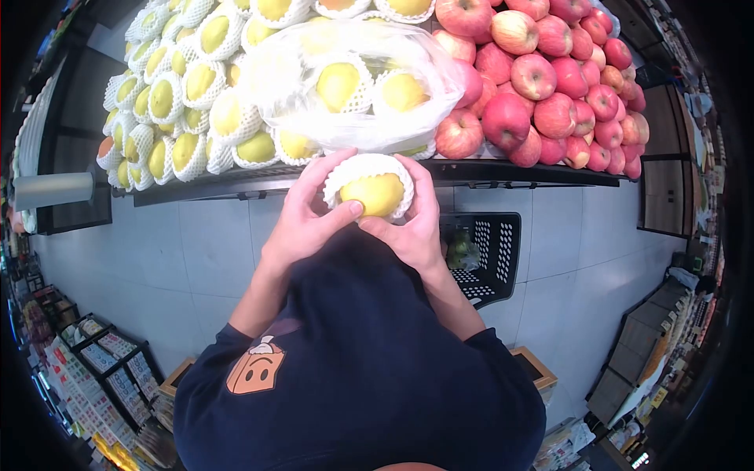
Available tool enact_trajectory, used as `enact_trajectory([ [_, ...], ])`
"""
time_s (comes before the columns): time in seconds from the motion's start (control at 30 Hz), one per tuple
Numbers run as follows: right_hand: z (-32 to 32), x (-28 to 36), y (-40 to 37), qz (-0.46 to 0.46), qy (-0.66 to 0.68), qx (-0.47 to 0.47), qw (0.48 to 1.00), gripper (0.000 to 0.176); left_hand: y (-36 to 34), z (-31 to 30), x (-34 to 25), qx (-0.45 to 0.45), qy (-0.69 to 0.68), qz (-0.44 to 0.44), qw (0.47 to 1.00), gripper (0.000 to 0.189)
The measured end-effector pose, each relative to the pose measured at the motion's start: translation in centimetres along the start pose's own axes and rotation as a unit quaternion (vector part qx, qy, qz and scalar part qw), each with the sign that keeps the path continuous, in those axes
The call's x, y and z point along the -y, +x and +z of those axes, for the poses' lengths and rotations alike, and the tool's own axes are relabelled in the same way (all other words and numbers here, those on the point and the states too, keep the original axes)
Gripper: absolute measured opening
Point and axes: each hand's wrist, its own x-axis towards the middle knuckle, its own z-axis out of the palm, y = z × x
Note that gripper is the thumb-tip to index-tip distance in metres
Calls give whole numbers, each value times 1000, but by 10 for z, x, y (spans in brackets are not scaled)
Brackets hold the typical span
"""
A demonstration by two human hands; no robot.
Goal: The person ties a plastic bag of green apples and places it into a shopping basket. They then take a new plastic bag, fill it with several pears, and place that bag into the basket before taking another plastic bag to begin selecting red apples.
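Between both hands, in front of my body, is a yellow fruit (pixel 372 195) in a white foam net; its exact kind is not clear. My left hand (pixel 316 213) wraps its left side, with the thumb on the fruit's lower edge. My right hand (pixel 414 213) grips the right side, its thumb underneath. Just beyond my fingers, a clear plastic bag (pixel 290 98) lies on the display. Inside or beneath its film, netted yellow fruits (pixel 338 85) show through; which of them are inside is hard to tell.
Netted yellow fruits (pixel 200 81) are heaped at the left of the stand, red apples (pixel 534 77) at the right. The stand's dark front edge (pixel 236 185) runs before me. A black basket (pixel 496 255) with something green inside sits on the floor (pixel 212 251) to my right.
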Motion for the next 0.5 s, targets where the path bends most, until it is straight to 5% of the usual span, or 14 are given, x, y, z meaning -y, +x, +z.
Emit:
enact_trajectory([
  [0.37,-10,12,-3,37,-10,32,999,77,-4,7,2,5,-36,-2,999,81],
  [0.5,-16,14,-3,94,2,42,995,80,-5,2,8,-29,-176,-50,983,69],
])
